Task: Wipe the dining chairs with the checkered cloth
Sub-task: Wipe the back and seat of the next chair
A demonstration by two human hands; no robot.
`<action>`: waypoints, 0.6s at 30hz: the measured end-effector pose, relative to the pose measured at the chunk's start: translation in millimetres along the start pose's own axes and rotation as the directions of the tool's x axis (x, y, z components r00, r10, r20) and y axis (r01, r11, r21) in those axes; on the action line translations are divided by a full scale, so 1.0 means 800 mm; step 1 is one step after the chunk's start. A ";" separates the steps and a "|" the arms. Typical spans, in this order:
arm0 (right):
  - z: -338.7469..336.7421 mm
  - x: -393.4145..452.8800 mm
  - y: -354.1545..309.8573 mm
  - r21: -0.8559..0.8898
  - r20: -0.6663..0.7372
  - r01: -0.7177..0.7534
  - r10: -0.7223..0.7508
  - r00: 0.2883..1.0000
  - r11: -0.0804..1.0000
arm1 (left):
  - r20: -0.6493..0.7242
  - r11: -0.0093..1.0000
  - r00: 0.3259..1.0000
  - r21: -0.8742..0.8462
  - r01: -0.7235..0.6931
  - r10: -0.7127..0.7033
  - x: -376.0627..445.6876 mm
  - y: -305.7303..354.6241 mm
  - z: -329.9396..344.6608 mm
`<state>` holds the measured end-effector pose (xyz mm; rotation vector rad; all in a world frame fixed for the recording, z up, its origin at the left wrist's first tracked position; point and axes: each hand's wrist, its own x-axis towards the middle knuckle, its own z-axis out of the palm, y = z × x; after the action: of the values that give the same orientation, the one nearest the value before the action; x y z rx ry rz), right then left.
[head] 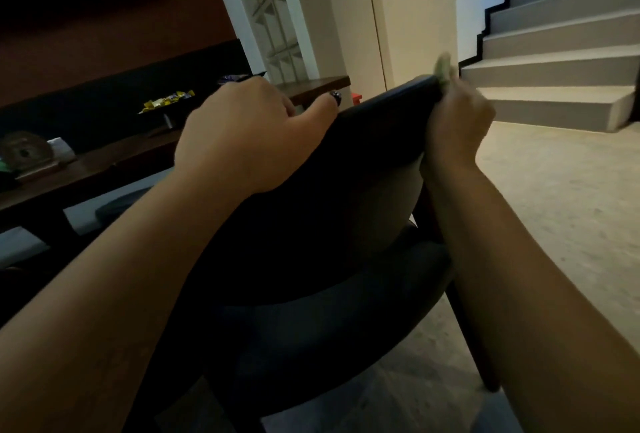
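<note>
1. Left hand (242,134): laid over the top edge of the chair back, fingers curled down over the far side, thumb stretched along the rim toward the right. It grips the chair and nothing else. Dark polish shows on the thumbnail.
2. Right hand (457,124): at the right end of the same top edge, well apart from the left hand, fingers closed round the cloth and pressing it against the corner of the chair back. The hand is blurred.
3. Chair (346,190): dark, curved back with a dark padded seat below; seen from behind and above. One dark leg runs down the right side, next to the right forearm.
4. Stairs (561,51): pale grey steps with a black edge strip, rising at upper right, well beyond the chair.
5. Floor (554,207): pale, speckled, spread beneath and to the right of the chair.
6. Table (104,169): dark wood, left of the chair, running toward the wall; small items sit on it, too dim to identify.
7. Door (412,16): cream, closed, straight ahead beyond the chair.
8. Cloth (444,68): only a pale greenish tuft shows, poking up above the right hand at the chair's top right corner; its pattern cannot be made out through the blur.
9. Sweets (166,101): yellow-wrapped pieces in a dish on the dark sideboard beyond the table.
</note>
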<state>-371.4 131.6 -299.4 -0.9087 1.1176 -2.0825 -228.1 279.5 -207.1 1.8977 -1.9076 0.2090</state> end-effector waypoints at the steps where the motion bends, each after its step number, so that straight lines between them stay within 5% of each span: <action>1: 0.003 -0.006 -0.009 0.075 -0.027 0.103 -0.102 0.994 0.992 | -0.003 1.000 1.000 0.007 -0.001 0.001 -0.001 0.000 0.000; 4: 0.008 -0.026 -0.016 0.200 -0.082 0.159 -0.145 0.986 0.967 | 0.026 1.000 1.000 0.003 0.013 -0.013 -0.001 0.000 -0.002; 11: -0.013 -0.004 0.025 -0.036 0.042 -0.348 0.349 0.936 0.937 | 0.013 1.000 1.000 0.020 0.009 -0.009 -0.003 0.000 -0.001; 14: -0.008 -0.028 -0.009 0.095 -0.017 -0.069 0.071 0.997 0.993 | 0.020 1.000 1.000 0.027 -0.002 0.002 -0.002 0.000 -0.002; 16: 0.001 -0.071 -0.026 0.165 -0.056 0.177 -0.170 0.984 0.970 | 0.010 0.999 1.000 0.037 0.003 -0.003 -0.001 0.000 -0.001; 18: 0.004 -0.105 -0.019 0.120 -0.066 0.267 -0.261 0.963 0.956 | -0.010 0.999 1.000 0.041 0.002 -0.001 -0.004 0.000 -0.001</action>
<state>-322.4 201.2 -308.8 -0.9936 0.9140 -2.3745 -228.2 282.5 -207.6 1.9205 -1.9091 0.2583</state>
